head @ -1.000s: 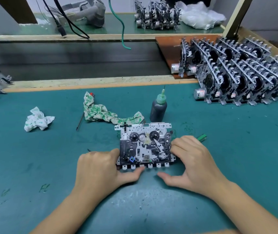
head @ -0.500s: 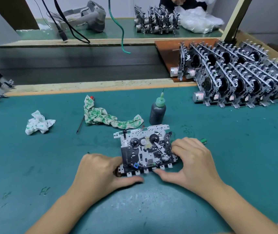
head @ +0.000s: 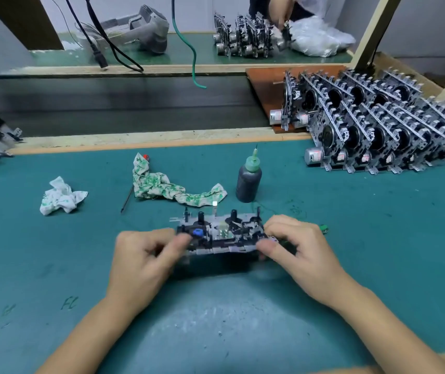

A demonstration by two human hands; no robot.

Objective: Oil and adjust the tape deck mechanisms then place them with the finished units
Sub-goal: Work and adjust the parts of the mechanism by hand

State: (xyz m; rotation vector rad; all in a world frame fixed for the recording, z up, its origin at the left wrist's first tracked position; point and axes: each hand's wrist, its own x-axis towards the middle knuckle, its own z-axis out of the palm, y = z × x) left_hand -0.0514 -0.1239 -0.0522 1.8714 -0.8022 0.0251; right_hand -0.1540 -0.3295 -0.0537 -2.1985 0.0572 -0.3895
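Mechanism (head: 220, 234): stiff metal frame, likely light; exposed parts fragile.
Grip: hold its end edges.
Left hand (head: 145, 259): pinches left end.
Right hand (head: 301, 251): pinches right end.

A metal tape deck mechanism with black plastic parts (head: 220, 233) sat at the middle of the teal bench mat (head: 351, 238), held between the left hand (head: 140, 261) and the right hand (head: 301, 252). Just behind it stood a dark oil bottle with a green needle cap (head: 248, 179). Left of the bottle lay a crumpled green-patterned rag (head: 167, 184), and farther left a smaller white wad of cloth (head: 60, 197). Rows of upright finished metal mechanisms (head: 383, 125) stood at the far right.
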